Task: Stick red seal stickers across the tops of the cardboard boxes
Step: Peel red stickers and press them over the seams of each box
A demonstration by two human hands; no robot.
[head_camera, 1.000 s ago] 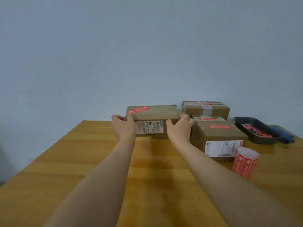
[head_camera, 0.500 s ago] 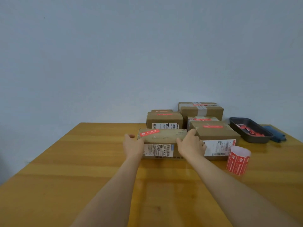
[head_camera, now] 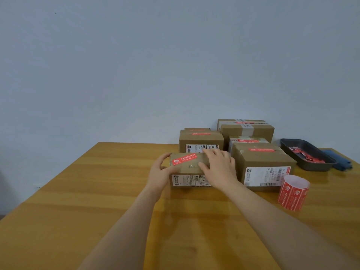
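Two hands meet on one low cardboard box (head_camera: 188,168), and how each sits suggests steadying rather than carrying. Farthest left, the left hand (head_camera: 159,175) grips the box's left end, fingers curled round the far corner and thumb on the near side, probably to stop it sliding on the wooden table (head_camera: 93,201). Between the hands, a red seal sticker (head_camera: 184,159) lies slanted on the left part of the box top, already stuck down; the rest of the top looks bare as far as I can see. The right hand (head_camera: 218,168) lies over the right part of the top with fingers spread fairly straight, pressing down rather than clasping, as one would to settle the box in place. Behind that hand stands a taller box (head_camera: 201,142), and just right of it the big box (head_camera: 263,166) with a shipping label; two more boxes sit beyond. Each shows a red strip on top, so I judge these finished and parked out of the way. Nearer than the right hand and to its right, the sticker roll (head_camera: 293,193) stands upright within easy reach, presumably for the next seal. Farther right, a dark tray (head_camera: 292,151) holds red scraps, likely peeled backing, with a blue cloth (head_camera: 339,161) beside it.
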